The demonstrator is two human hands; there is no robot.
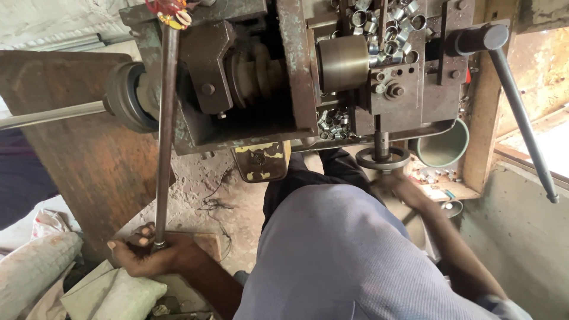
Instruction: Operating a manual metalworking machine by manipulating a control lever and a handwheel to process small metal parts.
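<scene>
Gripping the lower end of a long rusty rod [163, 136], the left hand [148, 252] sits near the left of the scene, fingers curled tight around the metal with the thumb on top. That rod runs almost straight up from the hand to the far edge of the view, where red and yellow bangles [169, 10] hang at its top, and it passes in front of a heavy, worn machine [249, 77].

On the right, the right hand [394, 184] is blurred. It lies just below a small round handwheel [382, 157] on a short upright shaft, and I cannot tell whether its grip is pressed together or spread, nor whether it truly touches the wheel.

The machine fills the far middle of the scene. It carries a dull brass-coloured drum [344, 62], and beyond and right of the drum lies a heap of small shiny metal rings [388, 29]; more rings [333, 123] sit below the drum. A long grey lever [521, 115] slants down from the machine's far right corner toward the right edge. A pale green cup [444, 147] stands just right of the handwheel. A smooth steel bar [50, 114] sticks out of the machine's left side through a dark pulley [125, 96]. Pale sacks [35, 266] lie at the near left, below the left hand.
</scene>
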